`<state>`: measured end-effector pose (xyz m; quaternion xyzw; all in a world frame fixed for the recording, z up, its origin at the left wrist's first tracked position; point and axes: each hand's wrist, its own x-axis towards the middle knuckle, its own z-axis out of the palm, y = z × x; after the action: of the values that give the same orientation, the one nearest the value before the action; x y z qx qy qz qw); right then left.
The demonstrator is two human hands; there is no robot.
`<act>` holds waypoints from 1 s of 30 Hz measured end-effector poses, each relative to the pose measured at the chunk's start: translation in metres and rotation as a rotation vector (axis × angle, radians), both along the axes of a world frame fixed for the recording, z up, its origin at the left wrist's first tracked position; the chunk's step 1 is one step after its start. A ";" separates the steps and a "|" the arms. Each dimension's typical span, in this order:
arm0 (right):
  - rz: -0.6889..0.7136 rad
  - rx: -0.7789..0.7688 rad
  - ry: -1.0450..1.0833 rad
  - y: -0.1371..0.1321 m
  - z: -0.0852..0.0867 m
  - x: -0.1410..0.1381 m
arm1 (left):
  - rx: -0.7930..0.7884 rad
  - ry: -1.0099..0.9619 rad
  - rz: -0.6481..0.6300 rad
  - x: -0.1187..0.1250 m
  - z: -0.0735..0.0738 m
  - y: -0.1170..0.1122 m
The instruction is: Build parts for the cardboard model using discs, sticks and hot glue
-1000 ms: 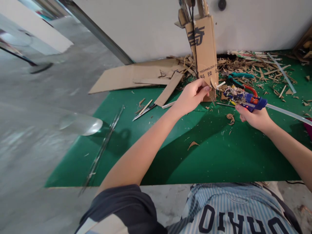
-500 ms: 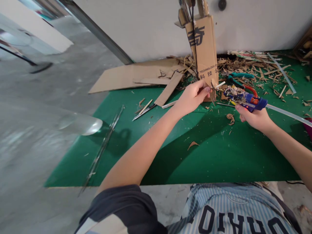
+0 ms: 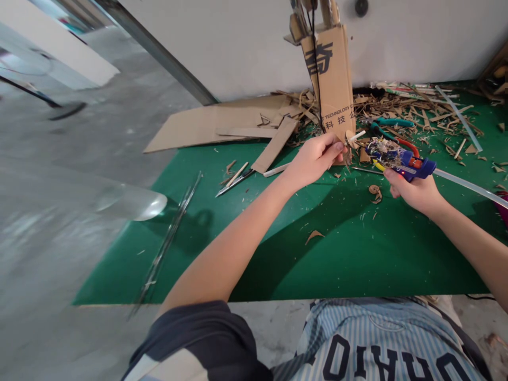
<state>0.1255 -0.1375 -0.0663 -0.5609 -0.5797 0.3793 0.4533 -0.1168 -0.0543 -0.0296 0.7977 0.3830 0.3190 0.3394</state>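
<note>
My right hand [image 3: 416,191] is wrapped round a blue glue gun [image 3: 420,166], its front coated with scraps and a long clear glue stick [image 3: 470,185] out of its back. The nozzle points left, a little apart from my left hand [image 3: 319,157]. The fingers of my left hand pinch a small cardboard piece [image 3: 346,138] with a short white stick [image 3: 357,135] poking out of it to the right. Just behind stands a tall, upright cardboard structure [image 3: 335,79] with black printing and a dark cable down its front.
Cardboard scraps [image 3: 420,106] litter the back of the green table [image 3: 301,275]. Teal-handled pliers [image 3: 392,123] lie behind the glue gun. Cardboard strips [image 3: 275,143] and a pointed blade [image 3: 234,183] lie left. Thin clear rods [image 3: 170,233] and a clear bottle [image 3: 135,203] are near the left edge.
The glue gun's nozzle has drawn slightly away to the right from the small cardboard piece. The white stick has tilted up a little. My left hand has hardly moved.
</note>
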 end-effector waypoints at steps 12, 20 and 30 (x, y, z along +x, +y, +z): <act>0.002 -0.032 0.035 -0.001 -0.001 0.000 | -0.042 0.022 -0.012 0.001 0.002 -0.001; 0.012 -0.047 0.014 -0.001 -0.002 0.002 | -0.041 0.022 -0.012 0.001 -0.001 -0.001; 0.040 -0.020 0.012 -0.001 -0.002 0.002 | 0.027 0.002 -0.018 0.000 -0.009 0.003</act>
<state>0.1273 -0.1389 -0.0681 -0.5515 -0.5842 0.3973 0.4435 -0.1173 -0.0518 -0.0382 0.8060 0.3717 0.3202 0.3310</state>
